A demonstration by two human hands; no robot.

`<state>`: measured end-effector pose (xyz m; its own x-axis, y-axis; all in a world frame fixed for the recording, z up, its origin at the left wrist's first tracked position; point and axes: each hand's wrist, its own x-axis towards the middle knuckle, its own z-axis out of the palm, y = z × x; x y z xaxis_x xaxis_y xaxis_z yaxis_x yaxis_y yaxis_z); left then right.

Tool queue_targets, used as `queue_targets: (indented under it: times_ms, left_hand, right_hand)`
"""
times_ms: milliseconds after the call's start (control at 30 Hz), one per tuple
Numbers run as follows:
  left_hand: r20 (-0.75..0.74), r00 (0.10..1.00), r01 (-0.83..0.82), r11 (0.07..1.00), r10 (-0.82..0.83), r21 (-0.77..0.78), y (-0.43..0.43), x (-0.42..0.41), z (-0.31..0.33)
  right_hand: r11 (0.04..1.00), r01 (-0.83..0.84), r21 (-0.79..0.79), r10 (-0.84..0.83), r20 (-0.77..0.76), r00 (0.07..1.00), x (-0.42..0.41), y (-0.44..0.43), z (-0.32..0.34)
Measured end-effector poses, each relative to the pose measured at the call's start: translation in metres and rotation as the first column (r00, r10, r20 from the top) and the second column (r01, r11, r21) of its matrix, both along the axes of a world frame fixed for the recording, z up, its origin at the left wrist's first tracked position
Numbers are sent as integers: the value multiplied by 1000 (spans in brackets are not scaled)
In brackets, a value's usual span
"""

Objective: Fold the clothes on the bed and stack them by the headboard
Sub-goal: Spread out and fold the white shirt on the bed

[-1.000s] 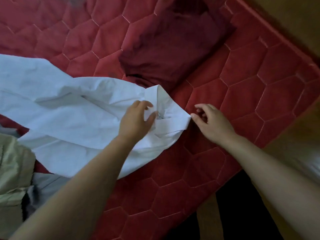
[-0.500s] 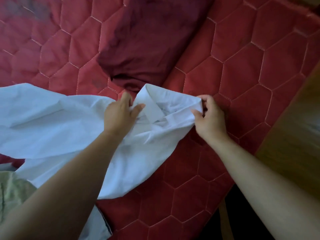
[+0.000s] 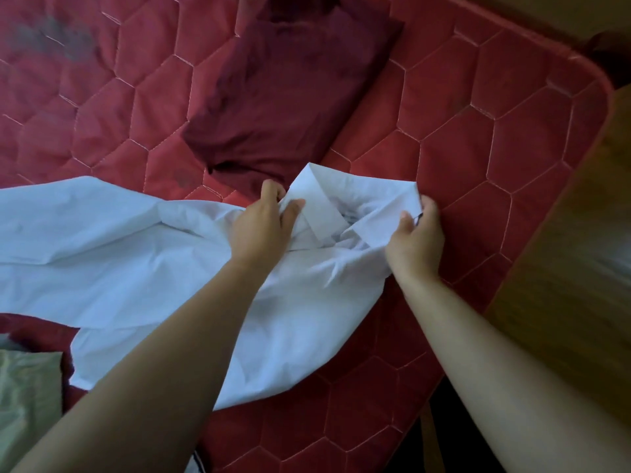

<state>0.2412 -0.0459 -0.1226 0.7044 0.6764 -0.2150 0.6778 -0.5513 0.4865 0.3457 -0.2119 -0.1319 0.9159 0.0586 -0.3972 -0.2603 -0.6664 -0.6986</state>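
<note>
A white collared shirt (image 3: 143, 254) lies spread across the red quilted mattress (image 3: 478, 158), its collar toward the right. My left hand (image 3: 264, 227) grips the shirt at the left side of the collar. The right side of the collar is held by my right hand (image 3: 415, 242), fingers curled round the fabric. Just beyond the collar lies a folded dark maroon garment (image 3: 290, 90), flat on the mattress.
A pale green garment (image 3: 27, 397) lies at the lower left, partly out of view. The mattress corner (image 3: 594, 83) is at the upper right, with a wooden surface (image 3: 573, 268) alongside its right edge. A dark gap runs below the mattress edge.
Both hands took hold of the collar and lifted it slightly toward the maroon garment. The right hand went from just touching the collar tip to gripping it. The view shifted.
</note>
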Motion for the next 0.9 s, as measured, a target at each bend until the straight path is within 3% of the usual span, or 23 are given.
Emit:
queue_targets:
  times_ms: [200,367,533,633,733,900]
  left_hand:
    - [70,996,-57,997,54,54,-19,9,4]
    - [40,991,-130,991,129,21,-22,28,-5]
    - [46,985,-172,982,169,78,-21,33,24]
    - [78,974,-221,969,213,113,-18,27,82]
    - [132,956,-285,940,264,186,-13,13,169]
    - [271,902,-420,826,335,376,-13,-27,345]
  right_hand:
    - [989,80,122,-84,29,996,34,-6,-1]
    - [988,-51,147,43,54,998,25,-15,-1]
    - [977,46,206,-54,34,998,32,-3,23]
    - [965,51,258,-51,-9,999,32,10,71]
    - [936,-50,348,60,-18,998,32,21,145]
    - [772,-304,558,309,89,947,25,43,305]
